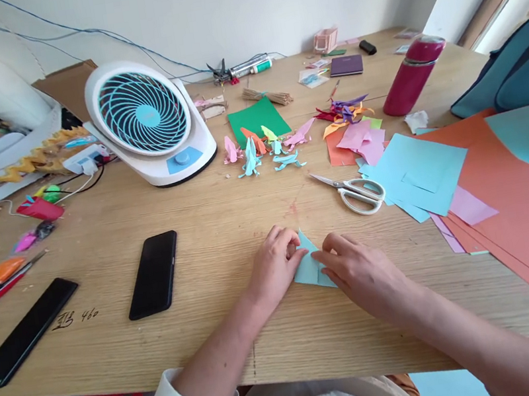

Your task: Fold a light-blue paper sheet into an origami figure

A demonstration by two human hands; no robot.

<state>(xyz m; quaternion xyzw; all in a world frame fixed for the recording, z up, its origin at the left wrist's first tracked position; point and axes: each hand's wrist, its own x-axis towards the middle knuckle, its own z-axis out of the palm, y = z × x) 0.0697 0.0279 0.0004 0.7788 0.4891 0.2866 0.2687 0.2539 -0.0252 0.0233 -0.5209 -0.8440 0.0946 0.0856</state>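
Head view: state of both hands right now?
Left hand: closed, fingers curled, holding the folded light-blue paper at its left edge.
Right hand: closed, fingers bent, holding its right side.

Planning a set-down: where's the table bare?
Free: between the phone and left hand, in front of the fan; smaller patch between right hand and orange sheets. Crowded: beside and beyond the scissors, with blue sheets and pink scraps; also far left.
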